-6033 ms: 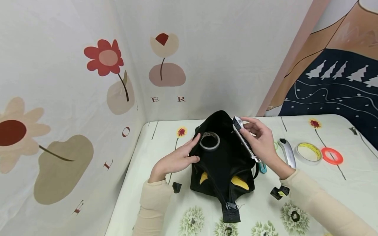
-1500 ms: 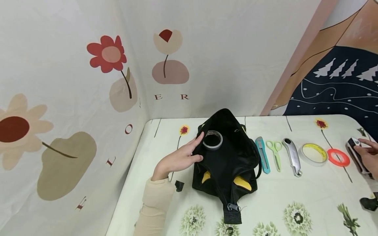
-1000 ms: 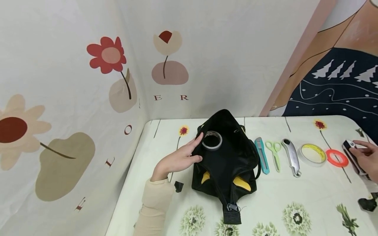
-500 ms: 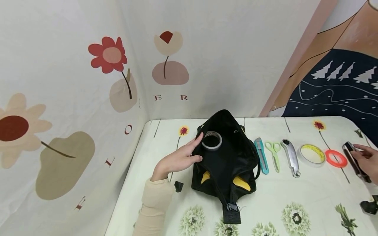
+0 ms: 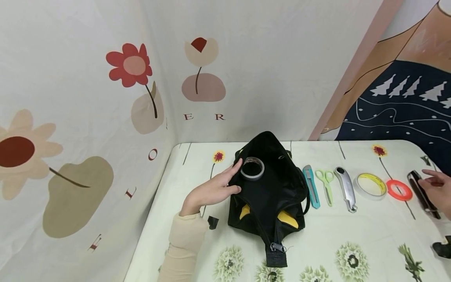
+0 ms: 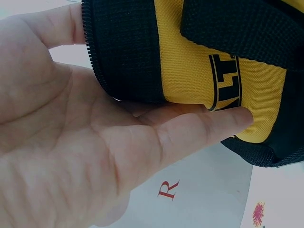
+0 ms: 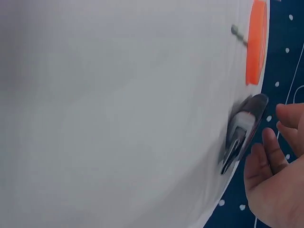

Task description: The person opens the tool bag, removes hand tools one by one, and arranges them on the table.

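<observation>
A black and yellow tool bag (image 5: pixel 271 196) stands on the table with its zipped mouth spread. My left hand (image 5: pixel 213 190) holds the left rim; in the left wrist view, fingers lie along the yellow outer fabric (image 6: pixel 185 71) and the thumb goes behind the zipper edge. Inside the mouth shows a pale tape roll (image 5: pixel 252 169). At the far right lies a dark stapler (image 5: pixel 423 194) with a silver end. My right hand (image 5: pixel 437 190) is just right of it, fingers loosely bent and holding nothing; the right wrist view shows a gap between fingertips and stapler (image 7: pixel 244 128).
A row runs right from the bag: teal utility knife (image 5: pixel 311 187), green scissors (image 5: pixel 327 186), silver-grey cutter (image 5: pixel 346 188), clear tape roll with yellow core (image 5: pixel 371 186), and orange-red tape ring (image 5: pixel 399 190). A printed fabric wall (image 5: pixel 264 58) rises behind the table.
My right hand has carried the stapler from over the bag to the row's right end, turned it dark side up and let go. The left hand keeps its hold.
</observation>
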{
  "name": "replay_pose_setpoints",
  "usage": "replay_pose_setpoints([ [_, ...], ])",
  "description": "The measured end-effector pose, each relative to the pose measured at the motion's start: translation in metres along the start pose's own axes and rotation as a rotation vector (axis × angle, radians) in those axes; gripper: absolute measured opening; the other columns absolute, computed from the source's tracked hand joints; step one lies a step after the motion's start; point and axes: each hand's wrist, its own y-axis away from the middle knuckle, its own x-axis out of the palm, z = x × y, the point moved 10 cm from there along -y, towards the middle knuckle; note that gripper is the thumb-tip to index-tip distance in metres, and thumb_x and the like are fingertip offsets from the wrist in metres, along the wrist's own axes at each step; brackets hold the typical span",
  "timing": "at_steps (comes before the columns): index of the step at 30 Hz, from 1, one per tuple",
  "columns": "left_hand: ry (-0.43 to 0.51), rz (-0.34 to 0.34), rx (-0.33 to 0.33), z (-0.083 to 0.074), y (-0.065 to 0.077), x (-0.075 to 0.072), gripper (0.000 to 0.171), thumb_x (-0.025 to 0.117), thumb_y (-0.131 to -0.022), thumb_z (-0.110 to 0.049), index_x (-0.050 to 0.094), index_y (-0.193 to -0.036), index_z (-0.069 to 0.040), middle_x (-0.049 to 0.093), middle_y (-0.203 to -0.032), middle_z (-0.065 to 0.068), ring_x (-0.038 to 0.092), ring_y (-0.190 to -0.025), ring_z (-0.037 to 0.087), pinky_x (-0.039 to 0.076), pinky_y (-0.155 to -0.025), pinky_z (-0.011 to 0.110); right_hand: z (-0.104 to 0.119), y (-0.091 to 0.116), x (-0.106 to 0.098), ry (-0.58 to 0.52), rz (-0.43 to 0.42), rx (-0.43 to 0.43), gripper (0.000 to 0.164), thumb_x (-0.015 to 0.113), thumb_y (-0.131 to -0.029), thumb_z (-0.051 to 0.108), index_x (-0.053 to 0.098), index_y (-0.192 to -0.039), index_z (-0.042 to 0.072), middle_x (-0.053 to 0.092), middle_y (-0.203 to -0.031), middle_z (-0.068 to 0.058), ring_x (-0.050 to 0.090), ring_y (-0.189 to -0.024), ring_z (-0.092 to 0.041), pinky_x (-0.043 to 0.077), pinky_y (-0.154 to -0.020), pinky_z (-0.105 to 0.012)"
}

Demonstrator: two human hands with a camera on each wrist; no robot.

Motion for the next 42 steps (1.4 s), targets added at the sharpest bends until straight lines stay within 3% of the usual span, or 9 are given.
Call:
replay_pose_setpoints([
  [3,0.000,0.001,-0.003,0.000,0.000,0.000,0.086,0.053,-0.110,-0.022,0.002,-0.179,-0.021,-0.002,-0.186,0.006,-0.001,-0.171,0.026,0.013,-0.136,0.054,0.018,0.007,-0.004,0.000,-0.016,0.017,0.048,0.044,-0.114,-0.001,0.042,-0.161,-0.014,0.048,-0.133,-0.044,0.048,-0.124,-0.061,0.046,-0.084,-0.045],
  [5,0.000,0.003,-0.005,0.001,0.000,0.001,0.086,0.053,-0.110,-0.022,0.002,-0.179,-0.021,-0.002,-0.186,0.006,-0.001,-0.172,0.027,0.013,-0.136,0.054,0.032,0.011,-0.006,0.006,-0.003,0.033,0.050,0.044,-0.114,0.002,0.041,-0.163,-0.012,0.047,-0.139,-0.044,0.044,-0.134,-0.062,0.048,-0.095,-0.058],
  [7,0.002,0.004,-0.005,0.002,0.000,0.001,0.086,0.053,-0.110,-0.022,0.002,-0.179,-0.021,-0.002,-0.186,0.007,-0.001,-0.172,0.029,0.013,-0.136,0.055,0.048,0.015,-0.007,-0.002,-0.004,0.028,0.050,0.046,-0.115,0.004,0.042,-0.163,-0.010,0.048,-0.142,-0.042,0.045,-0.133,-0.059,0.047,-0.099,-0.055],
  [9,0.003,0.003,-0.005,0.002,0.001,0.001,0.086,0.053,-0.110,-0.022,0.002,-0.179,-0.021,-0.002,-0.186,0.007,-0.001,-0.172,0.028,0.013,-0.136,0.055,0.063,0.019,-0.006,-0.017,-0.003,0.020,0.050,0.050,-0.116,0.007,0.044,-0.163,-0.007,0.052,-0.139,-0.037,0.051,-0.122,-0.045,0.047,-0.102,-0.044],
  [12,0.007,0.001,-0.002,0.002,0.001,0.001,0.086,0.053,-0.110,-0.022,0.003,-0.180,-0.021,-0.002,-0.186,0.007,-0.001,-0.172,0.028,0.013,-0.136,0.055,0.086,0.023,-0.007,-0.082,-0.047,0.001,0.048,0.057,-0.115,0.012,0.052,-0.161,-0.003,0.061,-0.119,-0.006,0.050,-0.105,-0.009,0.038,-0.093,-0.021],
  [17,0.004,0.001,-0.008,0.002,0.000,0.001,0.086,0.054,-0.110,-0.022,0.002,-0.179,-0.022,-0.002,-0.186,0.006,-0.001,-0.172,0.026,0.013,-0.136,0.054,0.119,0.032,-0.005,-0.228,-0.085,-0.010,0.047,0.068,-0.111,0.018,0.062,-0.155,0.004,0.042,-0.100,0.035,0.037,-0.096,0.018,0.033,-0.090,-0.010],
  [24,0.014,0.002,-0.002,0.000,-0.001,0.002,0.086,0.054,-0.110,-0.021,0.003,-0.179,-0.021,-0.001,-0.186,0.007,0.000,-0.171,0.025,0.014,-0.136,0.055,0.171,0.053,-0.003,-0.502,-0.069,-0.092,0.031,0.079,-0.102,0.011,0.075,-0.124,0.033,0.061,-0.102,0.029,0.055,-0.098,0.012,0.039,-0.087,-0.006],
  [33,0.012,-0.001,-0.010,0.002,-0.002,0.001,0.086,0.053,-0.110,-0.021,0.003,-0.180,-0.022,0.000,-0.186,0.007,0.000,-0.172,0.025,0.013,-0.136,0.056,0.255,0.088,0.002,-0.694,-0.027,-0.300,0.039,0.080,-0.096,-0.006,0.076,-0.133,0.006,0.067,-0.103,0.016,0.065,-0.099,0.000,0.049,-0.088,-0.007],
  [42,-0.001,0.001,-0.017,0.001,-0.001,0.000,0.087,0.054,-0.110,-0.023,0.003,-0.180,-0.023,-0.001,-0.186,0.006,0.000,-0.171,0.023,0.013,-0.136,0.053,0.315,0.123,0.014,-0.862,0.117,-0.420,0.037,0.077,-0.096,-0.012,0.074,-0.130,0.003,0.071,-0.105,0.007,0.068,-0.098,-0.008,0.054,-0.086,-0.011],
])
